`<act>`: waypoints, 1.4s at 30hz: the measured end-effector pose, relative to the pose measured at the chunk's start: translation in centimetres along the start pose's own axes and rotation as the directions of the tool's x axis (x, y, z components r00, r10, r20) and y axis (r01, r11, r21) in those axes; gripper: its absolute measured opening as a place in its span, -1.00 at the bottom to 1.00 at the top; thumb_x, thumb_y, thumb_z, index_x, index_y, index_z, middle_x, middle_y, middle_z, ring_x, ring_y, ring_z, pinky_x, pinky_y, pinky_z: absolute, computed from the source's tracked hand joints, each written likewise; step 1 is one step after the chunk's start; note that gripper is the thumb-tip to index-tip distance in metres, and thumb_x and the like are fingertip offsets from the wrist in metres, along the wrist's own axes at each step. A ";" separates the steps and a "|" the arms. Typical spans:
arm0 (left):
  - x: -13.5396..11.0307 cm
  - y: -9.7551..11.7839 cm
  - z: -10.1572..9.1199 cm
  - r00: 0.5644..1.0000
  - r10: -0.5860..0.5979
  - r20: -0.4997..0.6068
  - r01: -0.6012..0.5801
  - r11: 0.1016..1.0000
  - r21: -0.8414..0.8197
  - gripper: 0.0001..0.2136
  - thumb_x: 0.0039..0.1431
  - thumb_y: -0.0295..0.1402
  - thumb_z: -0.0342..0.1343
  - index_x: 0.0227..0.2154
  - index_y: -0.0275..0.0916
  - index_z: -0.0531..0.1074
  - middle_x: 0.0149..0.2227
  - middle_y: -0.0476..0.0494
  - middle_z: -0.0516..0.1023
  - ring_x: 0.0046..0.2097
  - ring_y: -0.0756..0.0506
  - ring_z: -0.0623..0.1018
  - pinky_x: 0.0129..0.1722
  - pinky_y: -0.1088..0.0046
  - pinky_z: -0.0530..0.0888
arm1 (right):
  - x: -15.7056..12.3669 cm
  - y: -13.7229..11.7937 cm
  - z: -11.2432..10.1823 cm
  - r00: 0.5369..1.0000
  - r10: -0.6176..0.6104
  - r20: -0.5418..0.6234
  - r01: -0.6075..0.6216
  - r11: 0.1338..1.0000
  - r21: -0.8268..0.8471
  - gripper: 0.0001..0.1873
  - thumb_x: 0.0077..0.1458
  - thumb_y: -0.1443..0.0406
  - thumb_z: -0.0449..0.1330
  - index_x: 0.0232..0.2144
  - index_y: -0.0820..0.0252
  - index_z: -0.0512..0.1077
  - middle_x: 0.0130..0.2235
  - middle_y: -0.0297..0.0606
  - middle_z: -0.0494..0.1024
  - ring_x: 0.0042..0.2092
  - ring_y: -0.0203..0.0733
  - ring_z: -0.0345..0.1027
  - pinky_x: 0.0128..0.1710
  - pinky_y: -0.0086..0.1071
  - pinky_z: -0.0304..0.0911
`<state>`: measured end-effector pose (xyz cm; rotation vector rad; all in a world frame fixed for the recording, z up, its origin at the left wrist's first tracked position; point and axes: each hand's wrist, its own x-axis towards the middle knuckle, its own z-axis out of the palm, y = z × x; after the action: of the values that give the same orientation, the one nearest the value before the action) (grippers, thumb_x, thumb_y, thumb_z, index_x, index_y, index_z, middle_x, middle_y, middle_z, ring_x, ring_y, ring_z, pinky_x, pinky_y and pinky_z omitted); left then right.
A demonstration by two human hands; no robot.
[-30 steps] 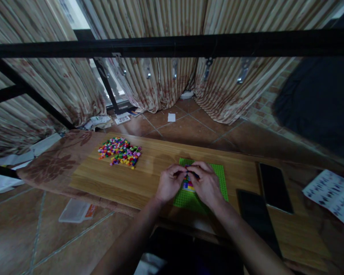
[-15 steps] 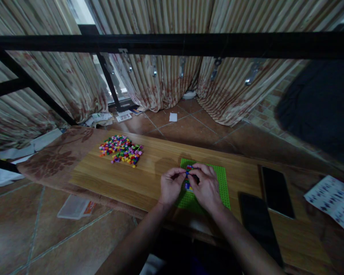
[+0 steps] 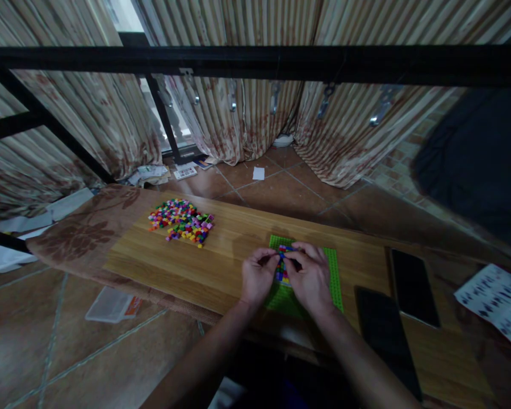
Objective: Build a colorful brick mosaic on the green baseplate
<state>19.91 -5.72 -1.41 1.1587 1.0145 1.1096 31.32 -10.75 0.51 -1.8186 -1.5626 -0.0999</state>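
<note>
A green studded baseplate (image 3: pixel 334 272) lies on the wooden table (image 3: pixel 221 255) in front of me. A small patch of coloured bricks (image 3: pixel 282 271) is stuck on it. My left hand (image 3: pixel 258 276) and my right hand (image 3: pixel 310 278) rest on the plate, fingertips pinched together over the patch. Whatever the fingers hold is too small to make out. A pile of loose coloured bricks (image 3: pixel 181 220) lies at the table's far left.
Two dark phones (image 3: pixel 413 287) (image 3: pixel 381 329) lie right of the plate, and a printed sheet (image 3: pixel 494 301) at the far right. A black metal bar (image 3: pixel 255 59) crosses above. Curtains, floor tiles, scattered papers and a plastic box (image 3: pixel 111 305) lie beyond and below.
Both hands stay pinched over the brick patch, with small finger shifts. The view has drifted slightly, so everything sits a little further right.
</note>
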 end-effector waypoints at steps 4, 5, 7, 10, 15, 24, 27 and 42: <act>0.3 0.2 0.1 1.000 -0.015 0.012 0.015 1.000 -0.001 -0.92 -0.02 -0.37 0.22 -0.48 -0.28 0.51 -0.46 -0.02 0.55 -0.42 0.03 0.50 -0.37 0.54 0.45 | 0.1 0.2 -0.1 1.000 -0.012 -0.003 0.012 1.000 0.000 -0.84 0.12 0.29 0.16 -0.40 0.07 0.56 -0.12 -0.20 0.50 -0.08 -0.04 0.29 -0.10 -0.12 0.23; 0.4 0.2 0.1 1.000 -0.019 0.017 0.020 1.000 -0.008 -0.91 -0.03 -0.36 0.22 -0.48 -0.28 0.51 -0.47 -0.02 0.55 -0.43 0.03 0.50 -0.38 0.55 0.44 | 0.1 0.1 -0.1 1.000 -0.024 0.003 0.024 1.000 -0.014 -0.83 0.13 0.29 0.15 -0.39 0.07 0.57 -0.12 -0.21 0.50 -0.09 -0.05 0.29 -0.10 -0.13 0.23; 0.4 0.2 0.2 0.999 -0.040 0.028 0.040 0.999 -0.025 -0.91 -0.03 -0.36 0.22 -0.49 -0.28 0.51 -0.48 -0.02 0.55 -0.44 0.04 0.49 -0.39 0.55 0.43 | 0.0 0.0 -0.4 0.998 -0.057 0.020 0.058 0.997 -0.051 -0.82 0.15 0.30 0.14 -0.35 0.07 0.57 -0.12 -0.22 0.51 -0.10 -0.05 0.28 -0.10 -0.14 0.21; 0.5 0.2 0.2 0.996 -0.074 0.041 0.076 0.997 -0.036 -0.90 -0.04 -0.35 0.21 -0.50 -0.29 0.51 -0.50 -0.01 0.54 -0.48 0.05 0.46 -0.44 0.56 0.41 | -0.4 -0.3 -0.6 0.993 -0.114 0.042 0.119 0.985 -0.125 -0.80 0.16 0.32 0.12 -0.27 0.09 0.56 -0.10 -0.21 0.52 -0.11 -0.04 0.27 -0.11 -0.15 0.19; 0.5 0.4 0.3 0.997 -0.078 0.023 0.078 0.997 -0.006 -0.90 -0.05 -0.36 0.20 -0.52 -0.30 0.52 -0.55 0.00 0.51 -0.51 0.06 0.43 -0.48 0.58 0.37 | -1.3 -0.6 -0.5 0.983 -0.175 0.060 0.184 0.955 -0.234 -0.75 0.19 0.34 0.09 -0.15 0.20 0.53 -0.05 -0.15 0.52 -0.08 -0.02 0.25 -0.12 -0.15 0.16; 0.6 0.2 0.5 0.995 -0.100 0.001 0.100 0.995 -0.002 -0.89 -0.07 -0.36 0.19 -0.55 -0.31 0.52 -0.58 -0.01 0.48 -0.54 0.06 0.39 -0.50 0.56 0.33 | -1.7 -0.6 -0.4 0.982 -0.170 0.084 0.188 0.940 -0.286 -0.72 0.21 0.32 0.08 -0.10 0.20 0.51 -0.03 -0.16 0.51 -0.07 -0.01 0.26 -0.10 -0.17 0.15; 0.6 0.1 -0.1 0.995 -0.095 0.031 0.095 0.996 0.004 -0.84 -0.04 -0.30 0.20 -0.51 -0.31 0.52 -0.55 -0.01 0.49 -0.52 0.05 0.40 -0.48 0.55 0.33 | -2.2 -0.6 -0.9 0.991 -0.132 0.030 0.136 0.966 -0.222 -0.70 0.23 0.31 0.05 -0.06 0.19 0.49 -0.01 -0.16 0.50 -0.07 -0.04 0.27 -0.08 -0.17 0.18; 0.5 1.1 -16.8 0.906 0.066 -0.419 0.143 0.883 0.448 -0.78 0.07 -0.30 0.11 -0.27 -0.27 0.54 -0.43 -0.09 0.57 -0.41 -0.03 0.51 -0.41 0.53 0.39 | -12.7 3.7 -4.9 0.995 0.095 -0.018 -0.093 0.994 0.059 -0.65 0.16 0.08 0.10 -0.13 0.11 0.50 -0.12 -0.23 0.58 -0.13 -0.07 0.46 -0.11 -0.25 0.30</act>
<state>3.41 -2.44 -2.57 1.2929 1.7168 1.1417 33.14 -24.07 -3.87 -1.8369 -1.4487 -0.0288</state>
